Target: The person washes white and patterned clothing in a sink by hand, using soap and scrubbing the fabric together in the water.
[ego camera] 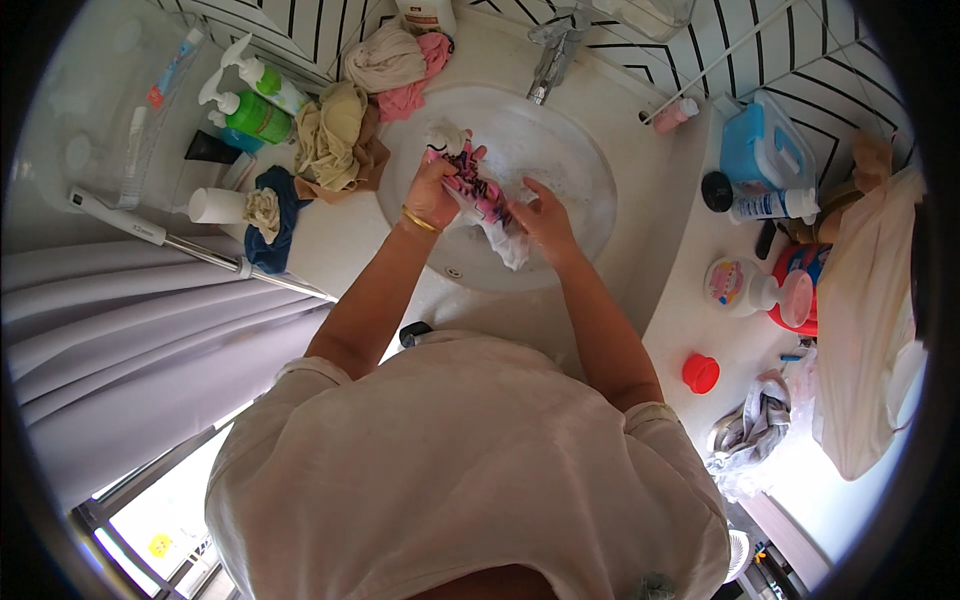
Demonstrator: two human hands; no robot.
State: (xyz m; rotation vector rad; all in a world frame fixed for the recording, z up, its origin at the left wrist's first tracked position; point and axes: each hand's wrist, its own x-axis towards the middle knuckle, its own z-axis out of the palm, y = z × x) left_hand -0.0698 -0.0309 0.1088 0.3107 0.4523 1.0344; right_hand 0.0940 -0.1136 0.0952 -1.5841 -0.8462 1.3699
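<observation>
Over the white oval washbasin (592,176), my left hand (433,196), with a gold bangle at its wrist, grips a bunched pink and white cloth (491,199) with dark patterning. The cloth looks wet, and its white lower end hangs down into the basin. My right hand (546,223) is at the cloth's right side. Its thumb touches the fabric and its index finger is raised; whether the other fingers grip is hidden. Behind the basin stands a chrome faucet (556,56), its spout pointing over the bowl.
Left of the basin lie a beige cloth (334,135), a navy cloth (271,225) and pump bottles (259,116). A white cloth bundle (384,58) rests behind. Along the right ledge are a blue-lidded container (757,150), a white pump bottle (731,286) and a red cap (700,373).
</observation>
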